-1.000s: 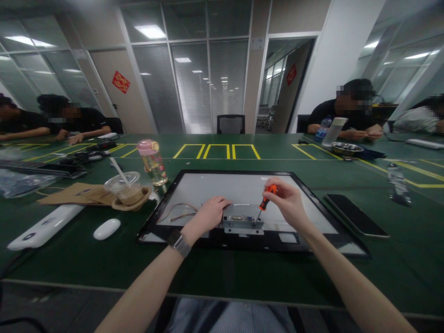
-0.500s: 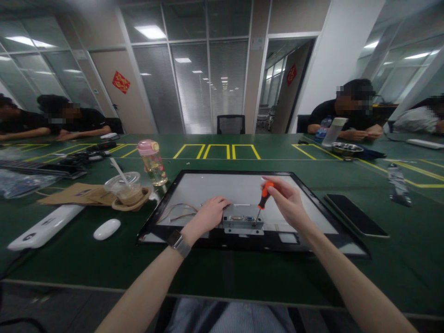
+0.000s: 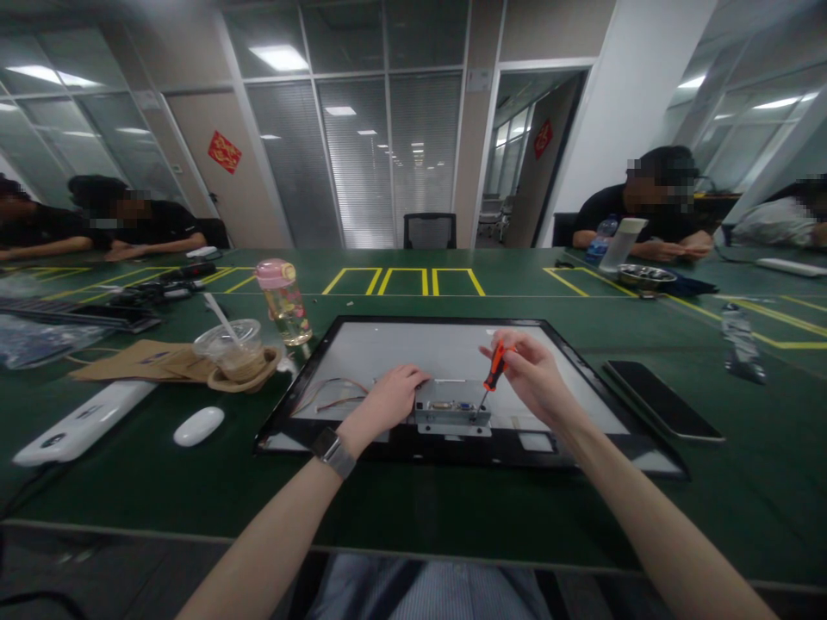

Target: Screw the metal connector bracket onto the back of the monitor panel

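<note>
A flat display panel with a black frame and pale grey back lies in front of me. Near its front edge stands a metal bracket holding a small board with video ports. My left hand, with a watch on the wrist, has its fingers curled at the bracket's upper left edge; the thumb is hidden. In my right hand, thumb and fingers pinch the orange and black handle of a screwdriver. The screwdriver tilts, its tip down at the bracket's right end. Thin wires lie left of my left hand.
On the left are a white mouse, a long white device, a plastic cup and a pink-lidded bottle. A phone lies right of the panel. A metal bowl stands farther off. Several people sit across the table.
The fingers of my right hand have shifted around the screwdriver handle, and the handle leans slightly differently. My left hand stays at the bracket.
</note>
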A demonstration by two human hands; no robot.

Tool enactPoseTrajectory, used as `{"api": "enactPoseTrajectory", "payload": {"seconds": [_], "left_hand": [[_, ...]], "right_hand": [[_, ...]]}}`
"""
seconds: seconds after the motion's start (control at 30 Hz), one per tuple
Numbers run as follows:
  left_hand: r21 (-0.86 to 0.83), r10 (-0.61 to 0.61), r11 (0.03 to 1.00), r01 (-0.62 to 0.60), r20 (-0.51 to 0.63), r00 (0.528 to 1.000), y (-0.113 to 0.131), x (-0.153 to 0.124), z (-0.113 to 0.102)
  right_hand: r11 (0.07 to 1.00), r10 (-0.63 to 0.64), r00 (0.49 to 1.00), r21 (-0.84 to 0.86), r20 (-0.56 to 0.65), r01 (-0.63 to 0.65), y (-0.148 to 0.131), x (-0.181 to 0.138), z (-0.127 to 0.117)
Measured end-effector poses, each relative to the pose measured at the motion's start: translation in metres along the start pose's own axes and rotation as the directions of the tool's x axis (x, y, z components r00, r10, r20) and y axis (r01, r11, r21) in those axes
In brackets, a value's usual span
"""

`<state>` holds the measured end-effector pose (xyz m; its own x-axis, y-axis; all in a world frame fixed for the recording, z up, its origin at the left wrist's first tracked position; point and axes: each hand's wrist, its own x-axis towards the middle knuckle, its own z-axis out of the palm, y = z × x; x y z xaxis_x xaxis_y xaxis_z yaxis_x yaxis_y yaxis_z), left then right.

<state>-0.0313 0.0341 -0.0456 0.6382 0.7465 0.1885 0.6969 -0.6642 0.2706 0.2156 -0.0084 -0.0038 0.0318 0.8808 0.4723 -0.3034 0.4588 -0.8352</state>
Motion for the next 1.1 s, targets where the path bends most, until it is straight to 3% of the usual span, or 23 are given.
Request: {"api": "enactPoseTrajectory", "payload": {"seconds": [0.23,0.4,0.83,1.1], "left_hand": [[0.028,-0.009,1.000,0.009,0.020,1.000,0.001,0.001,0.000],[0.028,-0.016,0.999,0.016,0.021,1.000,0.001,0.001,-0.001],[0.016,-0.011,1.000,0.011,0.017,1.000,-0.001,0.000,0.001],[0.031,-0.015,0.999,0.014,0.022,1.000,0.002,0.000,-0.001]], "right_hand": [[0.997,0.058,0.998,-0.048,-0.036,-0.060,0.001,0.001,-0.004],[0.998,0.036,0.999,-0.050,0.022,-0.035,0.000,-0.002,0.001],[0.996,0.039,0.999,-0.075,-0.021,-0.040,-0.005,-0.003,0.003],[0.996,0.081,0.994,0.016,0.076,-0.083,-0.005,-0.004,0.008]]}}
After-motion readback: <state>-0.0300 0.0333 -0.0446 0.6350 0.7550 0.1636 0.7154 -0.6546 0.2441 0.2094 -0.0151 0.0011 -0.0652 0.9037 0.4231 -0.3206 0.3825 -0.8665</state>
